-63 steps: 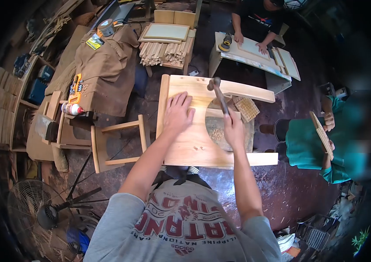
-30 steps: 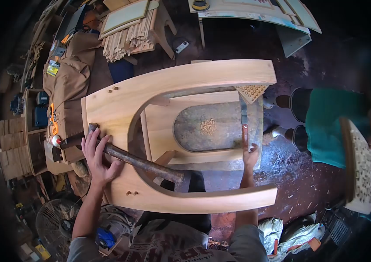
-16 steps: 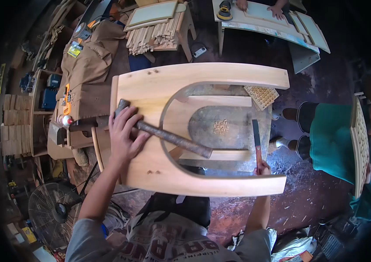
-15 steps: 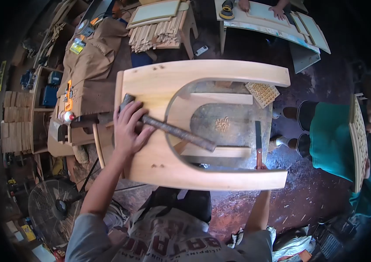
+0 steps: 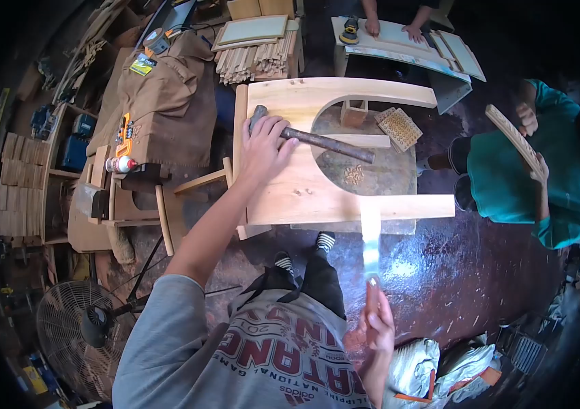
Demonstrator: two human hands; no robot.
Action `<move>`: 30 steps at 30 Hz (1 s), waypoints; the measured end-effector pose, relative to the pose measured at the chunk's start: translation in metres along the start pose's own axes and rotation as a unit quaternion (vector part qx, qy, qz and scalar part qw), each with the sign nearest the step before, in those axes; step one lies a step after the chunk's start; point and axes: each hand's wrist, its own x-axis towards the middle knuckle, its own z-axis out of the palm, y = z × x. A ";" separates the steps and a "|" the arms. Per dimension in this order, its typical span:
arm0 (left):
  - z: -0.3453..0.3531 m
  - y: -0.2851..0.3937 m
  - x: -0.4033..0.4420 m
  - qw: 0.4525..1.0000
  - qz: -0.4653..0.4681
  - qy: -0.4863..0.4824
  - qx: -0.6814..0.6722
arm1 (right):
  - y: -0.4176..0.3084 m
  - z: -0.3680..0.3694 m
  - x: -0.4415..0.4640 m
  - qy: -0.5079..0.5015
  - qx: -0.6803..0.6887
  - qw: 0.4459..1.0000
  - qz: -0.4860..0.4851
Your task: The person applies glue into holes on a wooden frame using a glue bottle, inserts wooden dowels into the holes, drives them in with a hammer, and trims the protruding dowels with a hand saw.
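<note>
A pale wooden chair frame [image 5: 283, 180] with a curved U-shaped cutout lies over a grey worktable. My left hand [image 5: 267, 148] is on its left part, fingers closed over a hammer [image 5: 331, 144] near its dark head. The hammer's handle reaches across the cutout. My right hand [image 5: 378, 320] grips the wooden handle of a flat-bladed hand saw [image 5: 370, 249] in front of the frame. Its bright blade points away from me, with the tip at the frame's near arm; glare hides any teeth. Small wooden plugs [image 5: 353, 175] lie in a pile inside the cutout.
A drilled wooden block [image 5: 399, 129] and a small wooden box [image 5: 354, 113] sit on the worktable. A co-worker in a green shirt [image 5: 508, 170] holds a wooden piece at right. Another person's hands [image 5: 412, 33] are at the back table. A fan [image 5: 92, 320] stands at lower left.
My right hand has drawn the saw from beside the frame's near arm back toward me. The frame appears higher and farther off. The co-worker's wooden piece has tilted and moved.
</note>
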 end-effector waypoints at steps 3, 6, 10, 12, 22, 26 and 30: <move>-0.001 0.000 -0.005 1.000 -0.003 0.006 0.009 | 0.036 0.066 0.047 0.020 -0.103 0.994 -0.019; -0.003 -0.001 -0.005 1.000 0.001 0.013 0.005 | 0.052 0.093 0.074 0.002 -0.195 0.980 -0.049; -0.003 -0.002 -0.010 1.000 0.006 0.017 0.007 | 0.065 0.112 0.083 0.067 -0.189 0.979 -0.039; -0.002 -0.001 -0.009 1.000 0.002 0.011 0.009 | 0.063 0.112 0.084 0.059 -0.179 0.982 -0.027; -0.001 -0.002 -0.009 1.000 0.002 0.010 0.007 | 0.057 0.135 0.087 0.049 -0.201 0.978 -0.016; -0.001 0.000 -0.010 1.000 0.000 0.005 0.013 | 0.066 0.131 0.085 0.050 -0.187 0.981 -0.026; 0.002 0.002 -0.010 1.000 -0.008 0.012 0.019 | 0.066 0.133 0.080 0.048 -0.189 0.980 -0.040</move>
